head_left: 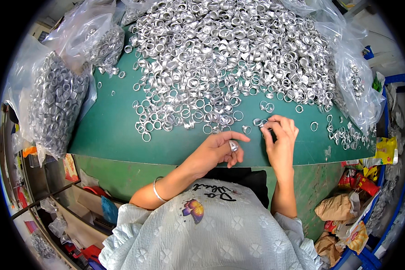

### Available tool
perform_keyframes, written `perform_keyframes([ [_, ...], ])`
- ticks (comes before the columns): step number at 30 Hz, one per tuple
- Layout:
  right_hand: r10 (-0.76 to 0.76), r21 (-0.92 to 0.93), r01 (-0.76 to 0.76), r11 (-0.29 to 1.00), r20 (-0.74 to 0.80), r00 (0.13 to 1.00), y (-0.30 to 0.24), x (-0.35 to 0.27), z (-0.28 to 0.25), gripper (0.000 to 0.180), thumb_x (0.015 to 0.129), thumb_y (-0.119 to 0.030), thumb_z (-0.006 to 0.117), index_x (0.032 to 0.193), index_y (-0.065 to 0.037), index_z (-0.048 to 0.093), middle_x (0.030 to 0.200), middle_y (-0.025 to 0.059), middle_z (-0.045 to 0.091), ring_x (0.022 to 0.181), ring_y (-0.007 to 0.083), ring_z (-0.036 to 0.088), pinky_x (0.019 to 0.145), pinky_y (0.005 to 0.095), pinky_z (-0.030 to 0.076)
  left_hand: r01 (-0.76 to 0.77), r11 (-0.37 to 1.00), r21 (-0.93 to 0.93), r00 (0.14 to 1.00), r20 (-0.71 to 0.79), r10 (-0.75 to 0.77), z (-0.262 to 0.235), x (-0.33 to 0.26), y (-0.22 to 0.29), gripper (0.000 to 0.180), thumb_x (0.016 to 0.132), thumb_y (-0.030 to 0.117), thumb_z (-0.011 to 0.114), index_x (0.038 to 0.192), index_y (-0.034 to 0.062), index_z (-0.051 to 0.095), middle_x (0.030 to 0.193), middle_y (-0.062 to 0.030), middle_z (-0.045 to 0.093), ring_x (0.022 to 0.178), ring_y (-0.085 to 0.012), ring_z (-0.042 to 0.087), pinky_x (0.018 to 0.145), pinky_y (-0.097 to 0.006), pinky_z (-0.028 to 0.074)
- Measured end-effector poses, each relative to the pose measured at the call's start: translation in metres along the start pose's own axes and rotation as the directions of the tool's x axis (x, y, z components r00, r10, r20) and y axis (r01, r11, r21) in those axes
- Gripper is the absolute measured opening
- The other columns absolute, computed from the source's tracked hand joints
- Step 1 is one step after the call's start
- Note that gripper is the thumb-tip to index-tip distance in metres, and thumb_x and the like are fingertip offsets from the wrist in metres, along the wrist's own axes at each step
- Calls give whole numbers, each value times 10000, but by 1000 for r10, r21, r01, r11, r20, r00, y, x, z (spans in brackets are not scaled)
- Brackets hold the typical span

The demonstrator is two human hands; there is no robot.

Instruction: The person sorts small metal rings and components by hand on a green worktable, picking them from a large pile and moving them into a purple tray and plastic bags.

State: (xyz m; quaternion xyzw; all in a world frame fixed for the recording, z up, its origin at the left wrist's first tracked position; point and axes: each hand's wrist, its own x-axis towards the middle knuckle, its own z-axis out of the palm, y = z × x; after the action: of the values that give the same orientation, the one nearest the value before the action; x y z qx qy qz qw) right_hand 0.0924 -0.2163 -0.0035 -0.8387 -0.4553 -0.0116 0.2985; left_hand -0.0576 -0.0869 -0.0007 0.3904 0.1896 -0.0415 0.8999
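Note:
A large heap of silver-coloured metal rings covers the far part of the green tabletop and thins out toward me. My left hand is over the near edge, index finger stretched out and the other fingers curled. A broad silver ring sits at those curled fingers; whether it is worn or gripped is hard to tell. To its right, my right hand pinches a small silver ring between thumb and fingertips, close to the table. A loose ring lies between the two hands.
Clear plastic bags full of rings stand at the left, and another bag lies at the right. A smaller cluster of rings is near the right edge. Brown paper bags and a blue rack are on the right side.

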Motion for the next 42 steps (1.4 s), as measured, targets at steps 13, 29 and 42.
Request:
perform_keyframes([
  [13,101,796,-165,583,131,986,-23,-18,-5,160,704,95,613,847,23,602,980,84,561,853,156,514,744,263,419,-123,987,-105,992,3,124,12,-1,-6,362,863,48,511,1212,7,423,872,-29,510,728,-92,473,664,-218,391],
  [29,65,653,-112,749,95,993,-32,-22,-9,147,674,68,655,803,13,612,943,89,582,850,183,555,750,273,439,-128,989,72,988,-82,134,9,0,-5,190,850,120,590,997,2,565,811,-2,549,685,-63,476,629,-195,385],
  [42,271,882,-450,-141,472,839,-14,-15,-7,286,857,-70,528,1132,-3,486,845,78,545,675,156,526,566,269,428,-131,984,120,979,-138,148,-10,-13,-15,176,907,101,467,996,-10,570,748,-5,510,619,-61,434,547,-194,348],
])
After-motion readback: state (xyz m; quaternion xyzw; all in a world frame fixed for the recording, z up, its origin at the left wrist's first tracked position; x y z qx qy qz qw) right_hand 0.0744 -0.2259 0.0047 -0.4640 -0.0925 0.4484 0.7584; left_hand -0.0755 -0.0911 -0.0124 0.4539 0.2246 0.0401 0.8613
